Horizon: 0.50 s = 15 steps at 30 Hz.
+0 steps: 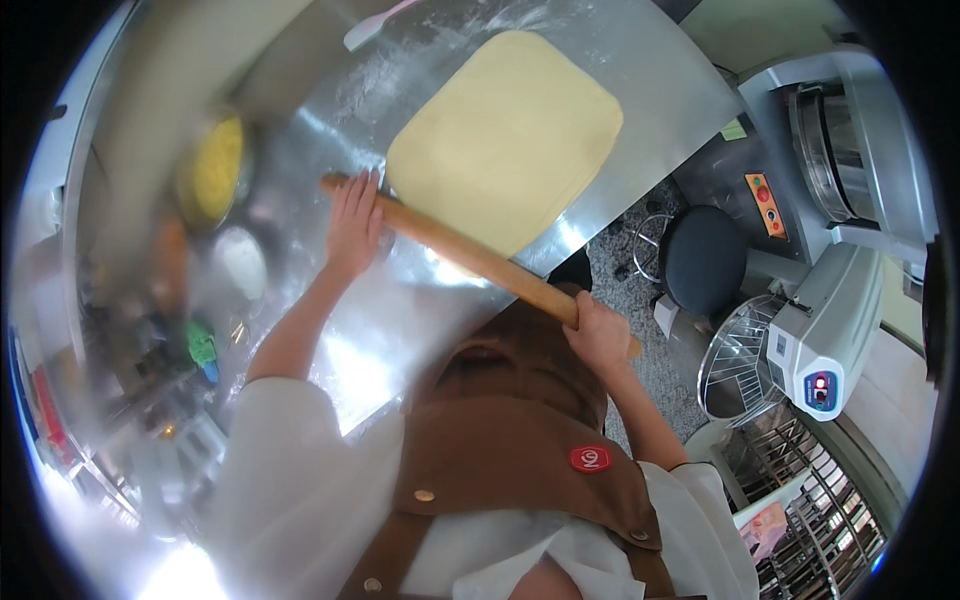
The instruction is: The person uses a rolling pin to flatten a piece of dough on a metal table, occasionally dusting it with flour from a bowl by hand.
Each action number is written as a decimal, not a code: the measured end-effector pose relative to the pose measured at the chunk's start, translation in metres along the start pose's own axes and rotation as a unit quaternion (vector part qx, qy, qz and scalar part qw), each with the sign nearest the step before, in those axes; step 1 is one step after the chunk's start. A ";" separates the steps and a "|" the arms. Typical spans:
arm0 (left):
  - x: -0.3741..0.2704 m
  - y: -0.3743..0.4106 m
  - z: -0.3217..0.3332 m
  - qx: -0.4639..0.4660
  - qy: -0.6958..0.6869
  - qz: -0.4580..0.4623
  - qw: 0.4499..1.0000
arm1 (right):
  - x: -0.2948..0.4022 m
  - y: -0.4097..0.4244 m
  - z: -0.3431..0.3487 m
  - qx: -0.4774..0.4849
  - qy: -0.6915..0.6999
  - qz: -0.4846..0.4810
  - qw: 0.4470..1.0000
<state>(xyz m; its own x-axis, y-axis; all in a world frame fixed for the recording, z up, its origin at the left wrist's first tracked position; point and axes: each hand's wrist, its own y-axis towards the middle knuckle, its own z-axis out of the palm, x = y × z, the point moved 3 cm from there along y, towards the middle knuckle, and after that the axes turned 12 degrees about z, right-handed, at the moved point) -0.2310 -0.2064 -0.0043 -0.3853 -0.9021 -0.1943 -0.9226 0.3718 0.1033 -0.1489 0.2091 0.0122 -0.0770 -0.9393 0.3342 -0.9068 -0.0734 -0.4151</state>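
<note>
A long wooden rolling pin (465,253) lies slantwise along the near edge of a flat, pale yellow sheet of dough (510,135). My left hand (354,225) lies over the pin near its far-left end, fingers stretched across the wood. Around the opposite end, my right hand (598,330) is wrapped in a fist, with the tip sticking out past it. The dough is smooth, with rounded corners, and rests on a stainless steel table (660,97). Near its right-hand edge, faint lines suggest layers.
A white spatula (367,31) lies beyond the dough amid scattered flour. Blurred at left are a bowl of yellow food (217,169) and a white mound (240,262). Right of the table stand a black round stool (703,259) and a floor mixer (817,330) with a wire guard.
</note>
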 end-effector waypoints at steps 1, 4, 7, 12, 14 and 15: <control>0.002 -0.005 -0.004 0.024 -0.002 0.004 1.000 | 0.002 0.004 -0.007 0.017 0.007 -0.004 1.000; 0.004 0.001 -0.022 0.030 -0.022 0.033 0.999 | -0.003 0.010 -0.020 0.066 0.000 0.009 0.998; -0.005 0.058 -0.033 -0.059 -0.012 0.068 0.996 | -0.016 0.016 -0.022 0.093 0.069 0.059 0.992; -0.019 0.182 0.021 -0.069 -0.028 0.104 0.992 | -0.047 0.053 -0.028 0.076 0.083 0.147 0.983; -0.035 0.242 0.033 -0.060 0.029 0.116 0.991 | -0.056 0.068 -0.044 0.061 0.057 0.186 0.979; -0.045 0.273 0.037 -0.062 0.037 0.130 0.989 | -0.062 0.074 -0.051 0.045 0.052 0.193 0.979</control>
<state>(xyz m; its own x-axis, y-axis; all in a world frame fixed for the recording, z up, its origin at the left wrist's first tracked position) -0.4660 -0.0565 -0.0039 -0.6028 -0.7945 -0.0737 -0.7806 0.5681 0.2606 -0.2325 0.2793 0.0036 -0.4527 -0.8639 0.2206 -0.7618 0.2462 -0.5991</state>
